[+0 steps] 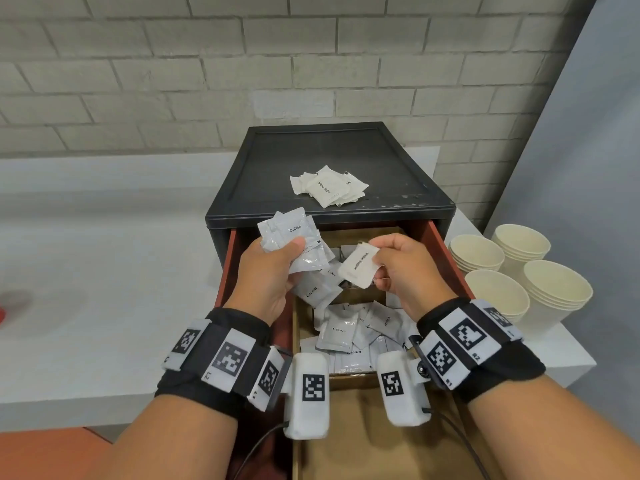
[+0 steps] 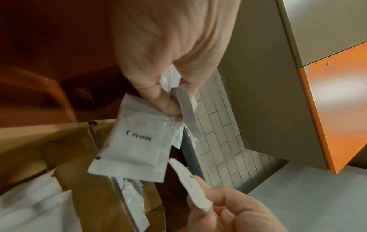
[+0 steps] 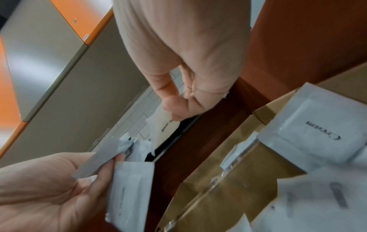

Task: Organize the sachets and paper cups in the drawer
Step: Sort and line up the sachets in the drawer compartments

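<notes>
Over the open drawer (image 1: 446,258), my left hand (image 1: 277,268) grips a bunch of silvery sachets (image 1: 294,237); the top one reads Coffee and a Cream sachet (image 2: 137,139) hangs below the fingers. My right hand (image 1: 398,268) pinches a single white paper sachet (image 1: 358,266), seen edge-on in the left wrist view (image 2: 190,185) and below the thumb in the right wrist view (image 3: 161,125). More Cream sachets (image 1: 349,330) lie loose in a cardboard compartment of the drawer. A small pile of white sugar sachets (image 1: 327,185) sits on top of the black cabinet (image 1: 398,168).
Several stacks of cream paper cups (image 1: 519,271) stand on the white counter (image 1: 104,271) right of the drawer. A brick wall (image 1: 207,64) is behind the cabinet. The drawer's front cardboard section (image 1: 374,427) is between my forearms.
</notes>
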